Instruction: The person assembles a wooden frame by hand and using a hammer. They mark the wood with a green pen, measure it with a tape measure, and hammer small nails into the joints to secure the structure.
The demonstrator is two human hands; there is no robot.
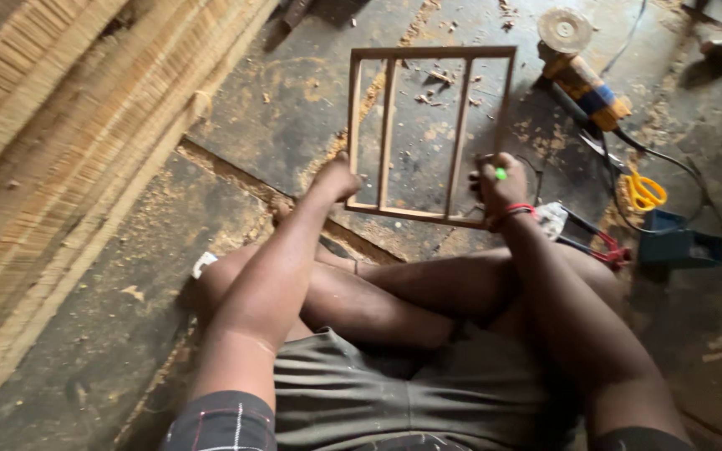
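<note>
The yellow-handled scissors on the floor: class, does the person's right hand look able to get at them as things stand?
Probably not at once: the right hand is closed on the wooden frame and a green item. The scissors lie uncovered on that side, so once freed, yes.

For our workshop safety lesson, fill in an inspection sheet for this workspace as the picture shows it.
Surface: dark floor, sawdust and chips.
Job's things: wooden frame with two inner slats, lying flat.
Clutter: grinder, yellow scissors, red pliers, blue box.
Grippers: left hand at the frame's near left corner; right hand grips its right side, small green thing in its fingers.
Cables: black cable from grinder.
Surroundings: stacked cane strips at left.
</note>
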